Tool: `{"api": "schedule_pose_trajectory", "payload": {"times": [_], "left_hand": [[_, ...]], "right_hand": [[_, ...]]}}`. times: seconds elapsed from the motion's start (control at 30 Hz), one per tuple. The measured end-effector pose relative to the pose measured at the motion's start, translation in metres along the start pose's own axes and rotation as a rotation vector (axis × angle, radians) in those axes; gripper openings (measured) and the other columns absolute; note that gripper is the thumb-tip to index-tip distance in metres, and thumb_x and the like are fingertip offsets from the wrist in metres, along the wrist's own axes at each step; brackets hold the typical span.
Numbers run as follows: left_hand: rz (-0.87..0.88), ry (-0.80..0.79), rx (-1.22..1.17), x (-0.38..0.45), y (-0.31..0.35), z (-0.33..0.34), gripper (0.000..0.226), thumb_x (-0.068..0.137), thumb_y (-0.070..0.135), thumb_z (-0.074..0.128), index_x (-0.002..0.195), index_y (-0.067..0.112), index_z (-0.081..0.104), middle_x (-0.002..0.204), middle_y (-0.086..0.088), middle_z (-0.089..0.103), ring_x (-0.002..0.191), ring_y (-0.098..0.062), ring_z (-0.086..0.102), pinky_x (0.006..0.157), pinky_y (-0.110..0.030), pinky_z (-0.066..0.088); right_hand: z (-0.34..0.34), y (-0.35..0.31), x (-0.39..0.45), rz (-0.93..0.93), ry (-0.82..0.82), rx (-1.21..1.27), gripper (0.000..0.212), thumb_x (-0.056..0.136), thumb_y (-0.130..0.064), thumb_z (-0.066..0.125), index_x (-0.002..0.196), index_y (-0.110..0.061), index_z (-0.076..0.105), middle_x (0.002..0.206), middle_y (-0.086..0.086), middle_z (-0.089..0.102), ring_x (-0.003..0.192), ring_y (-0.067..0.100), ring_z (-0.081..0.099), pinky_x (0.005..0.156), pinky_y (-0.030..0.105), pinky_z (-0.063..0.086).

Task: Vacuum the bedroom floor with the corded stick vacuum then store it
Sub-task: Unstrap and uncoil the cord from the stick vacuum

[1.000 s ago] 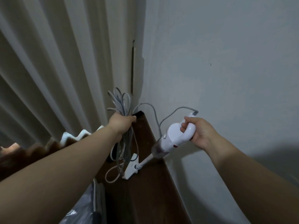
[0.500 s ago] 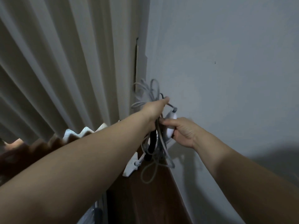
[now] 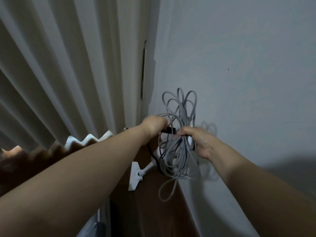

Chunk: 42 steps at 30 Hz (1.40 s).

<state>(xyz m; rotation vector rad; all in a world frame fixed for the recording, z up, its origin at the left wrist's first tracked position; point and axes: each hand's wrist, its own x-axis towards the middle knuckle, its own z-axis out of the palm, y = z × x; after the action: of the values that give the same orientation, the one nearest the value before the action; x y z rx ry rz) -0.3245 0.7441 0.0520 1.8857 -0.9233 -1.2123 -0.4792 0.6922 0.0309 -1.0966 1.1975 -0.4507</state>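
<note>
A coiled bundle of grey cord [image 3: 179, 151] hangs in front of the room corner, loops sticking up and dangling down. My right hand [image 3: 196, 141] grips the bundle at its middle. My left hand [image 3: 153, 124] pinches a black strap or plug end [image 3: 170, 130] at the bundle's left side; it is blurred. Below them the white stick vacuum stands in the corner, its floor head [image 3: 134, 178] on the dark wooden floor and its tube [image 3: 147, 168] rising behind the cord. The vacuum's body is hidden behind the cord and my hands.
Pleated cream curtains [image 3: 68, 74] fill the left side and reach down to the floor. A plain grey wall [image 3: 239, 74] fills the right. Dark wooden floor [image 3: 153, 211] runs along the wall's base. A pale object [image 3: 100, 224] lies at the bottom beside my left arm.
My right hand has let go of the vacuum's handle and taken the cord bundle. My left hand has shifted to the black strap at the bundle's side. The bundle moved right, toward the wall.
</note>
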Motion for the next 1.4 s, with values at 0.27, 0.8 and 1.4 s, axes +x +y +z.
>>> {"api": "schedule_pose_trajectory", "payload": {"times": [0.27, 0.8, 1.4], "left_hand": [[0.026, -0.041, 0.668, 0.009, -0.054, -0.022, 0.027, 0.084, 0.041, 0.069, 0.091, 0.015, 0.070, 0.092, -0.001, 0.066, 0.081, -0.014, 0.058, 0.069, -0.026, 0.046], [0.080, -0.441, 0.438, 0.021, -0.092, 0.075, 0.044, 0.089, 0.008, 0.062, 0.131, 0.014, 0.051, 0.127, -0.015, 0.058, 0.117, -0.028, 0.056, 0.102, -0.037, 0.046], [0.282, 0.016, 0.480, -0.011, -0.018, 0.035, 0.014, 0.092, 0.022, 0.055, 0.092, 0.025, 0.068, 0.083, 0.006, 0.068, 0.073, -0.010, 0.059, 0.066, -0.024, 0.045]], "right_hand": [[-0.033, 0.000, 0.004, 0.050, 0.066, 0.107, 0.010, 0.077, -0.005, 0.059, 0.067, -0.004, 0.061, 0.055, 0.009, 0.060, 0.055, 0.025, 0.053, 0.076, 0.049, 0.051], [-0.047, 0.012, 0.007, 0.052, 0.073, 0.194, 0.008, 0.079, -0.007, 0.057, 0.071, -0.007, 0.059, 0.053, 0.004, 0.061, 0.046, 0.019, 0.057, 0.056, 0.033, 0.056], [-0.047, -0.003, -0.061, -0.124, 0.059, 0.208, 0.012, 0.078, -0.011, 0.067, 0.068, -0.005, 0.063, 0.057, 0.007, 0.063, 0.043, 0.018, 0.058, 0.046, 0.025, 0.052]]}}
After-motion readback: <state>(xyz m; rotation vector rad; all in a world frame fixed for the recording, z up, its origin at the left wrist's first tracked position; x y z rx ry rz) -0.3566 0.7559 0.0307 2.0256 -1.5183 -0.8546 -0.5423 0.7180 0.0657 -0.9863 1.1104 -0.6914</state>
